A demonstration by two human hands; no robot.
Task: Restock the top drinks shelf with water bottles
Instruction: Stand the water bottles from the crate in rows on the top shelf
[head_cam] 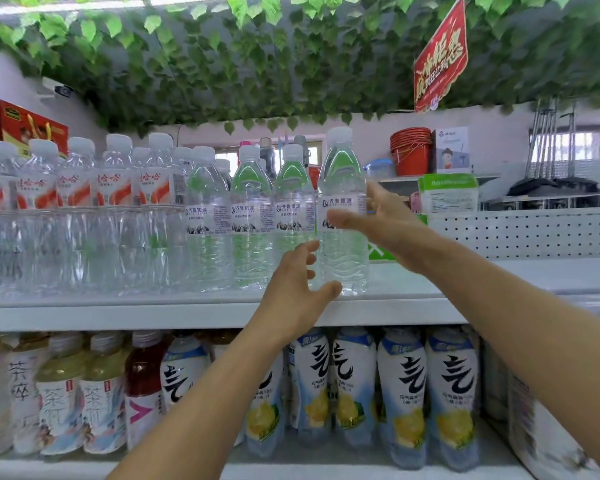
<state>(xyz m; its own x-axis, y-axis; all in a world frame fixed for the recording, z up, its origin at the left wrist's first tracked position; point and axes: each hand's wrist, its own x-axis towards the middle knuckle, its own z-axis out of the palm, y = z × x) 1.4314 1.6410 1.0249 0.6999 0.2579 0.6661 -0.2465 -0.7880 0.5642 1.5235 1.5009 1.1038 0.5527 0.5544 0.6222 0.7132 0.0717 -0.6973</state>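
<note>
Water bottle, clear plastic with a white cap and a white label printed in blue, standing upright near the front edge of the top shelf. It is the rightmost of a front row of four like bottles; the other three green-tinted water bottles stand just to its left, close together. Left of these, a block of red-and-white labelled water bottles fills the shelf to the frame's left edge, several rows deep.

Right hand, reaching from the right at label height: thumb across the front of the label, fingers extended behind the bottle's right side. The fingers are fairly straight and spread; whether they press the bottle cannot be told. Left hand, reaching from below at the bottle's lower left: fingers loosely spread beside the ribbed lower body, thumb lying along the shelf edge at the bottle's base. Neither hand is curled tightly round the bottle.

To the right of the bottle the top shelf surface is bare white. Behind it stands a perforated white back panel. On the shelf below, from left: tea bottles, one red drink bottle, and white lemon-printed drink bottles. Overhead hang artificial green leaves and a red sign; red buckets stand stacked in the background.
</note>
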